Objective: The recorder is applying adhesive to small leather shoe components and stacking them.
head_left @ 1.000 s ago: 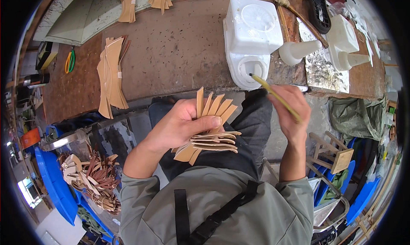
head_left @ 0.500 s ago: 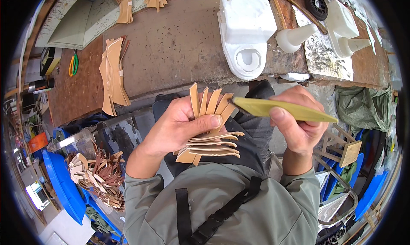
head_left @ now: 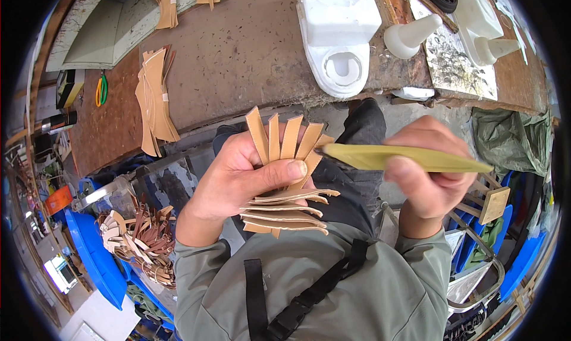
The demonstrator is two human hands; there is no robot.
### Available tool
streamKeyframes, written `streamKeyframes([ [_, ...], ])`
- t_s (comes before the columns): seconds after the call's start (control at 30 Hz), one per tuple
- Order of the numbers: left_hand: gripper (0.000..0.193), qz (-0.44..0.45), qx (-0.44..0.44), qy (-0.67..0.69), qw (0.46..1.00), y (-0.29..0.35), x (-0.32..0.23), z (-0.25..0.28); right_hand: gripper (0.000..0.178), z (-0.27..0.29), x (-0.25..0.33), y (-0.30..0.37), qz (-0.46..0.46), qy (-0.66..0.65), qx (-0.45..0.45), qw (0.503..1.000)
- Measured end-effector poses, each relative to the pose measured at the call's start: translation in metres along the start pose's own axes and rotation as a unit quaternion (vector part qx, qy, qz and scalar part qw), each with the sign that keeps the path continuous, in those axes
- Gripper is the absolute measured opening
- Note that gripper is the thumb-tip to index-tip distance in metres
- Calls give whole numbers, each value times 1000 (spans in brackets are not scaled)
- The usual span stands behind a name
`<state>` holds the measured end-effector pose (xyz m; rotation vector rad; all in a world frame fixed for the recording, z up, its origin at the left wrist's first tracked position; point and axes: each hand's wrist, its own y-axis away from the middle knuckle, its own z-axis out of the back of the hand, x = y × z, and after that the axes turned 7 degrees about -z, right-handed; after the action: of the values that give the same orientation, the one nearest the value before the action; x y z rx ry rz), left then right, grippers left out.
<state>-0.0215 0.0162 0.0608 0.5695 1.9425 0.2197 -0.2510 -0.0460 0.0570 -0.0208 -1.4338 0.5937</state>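
Fanning a bundle of tan leather strips in the left hand, the person pins them with the thumb pressed across their middle, the other fingers curled behind, so the upper ends spread like cards and the lower ends curl over one another near the chest. The right hand has its fingers pinched around a flat yellow-green stick, whose darker tip touches or sits just beside the rightmost strip. To do this well, it seems wise to keep the thumb firm so the fan does not slip, and to guide the tip along one strip edge at a time with light, even pressure. The strips look thin, matte and flexible, with square-cut tops and paler edges. On the brown, worn surface beyond lie a stack of similar tan pieces, a white plastic jug on its side, and a white nozzle bottle. A heap of leather offcuts sits low to the left.
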Motion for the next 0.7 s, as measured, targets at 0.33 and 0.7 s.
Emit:
streamKeyframes([
  [0.33, 15, -3, 17, -24, 1000, 1, 2, -5, 8, 6, 4, -2, -58, 11, -39, 998],
  [0.7, 18, 32, 101, -35, 994, -14, -2, -14, 12, 20, 19, -22, -152, -22, -70, 986],
])
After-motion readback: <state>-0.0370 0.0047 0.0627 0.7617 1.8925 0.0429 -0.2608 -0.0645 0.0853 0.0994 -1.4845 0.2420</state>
